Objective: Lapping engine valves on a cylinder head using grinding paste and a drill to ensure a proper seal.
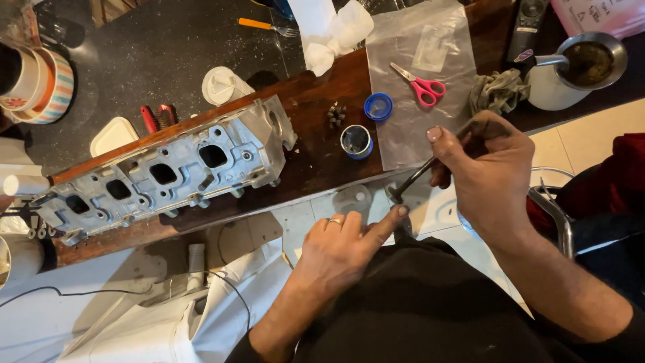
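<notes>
A: Valve (411,181), dark and slim, is sitting in the right hand (487,171), stem pinched between thumb and curled fingers, head pointing down-left, just off the bench's near edge.

B: And the left hand (339,245)?

A: It is reaching up with the index finger stretched out, its tip touching or almost touching the valve head; the other fingers are folding loosely and holding nothing.

B: How far along is the work looking?

A: Early to middling, I am judging. The cylinder head (168,171) is lying along the bench's left half with its ports open, and no valve is showing in it from this angle. This valve is being handled away from it.

B: What is lying around?

A: An open blue tin (356,141) is standing near the bench's near edge, its blue lid (378,106) just behind it, and a small cluster of dark parts (336,114) is sitting beside that. Pink scissors (420,85) are resting on a clear plastic sheet (420,60) toward the right end, with a grey rag (497,91) beyond them and a steel mug (571,70) at the far right corner.

B: Anything blocking?

A: Nothing is standing between the hands and the cylinder head; the tin is the nearest thing to knock.
</notes>
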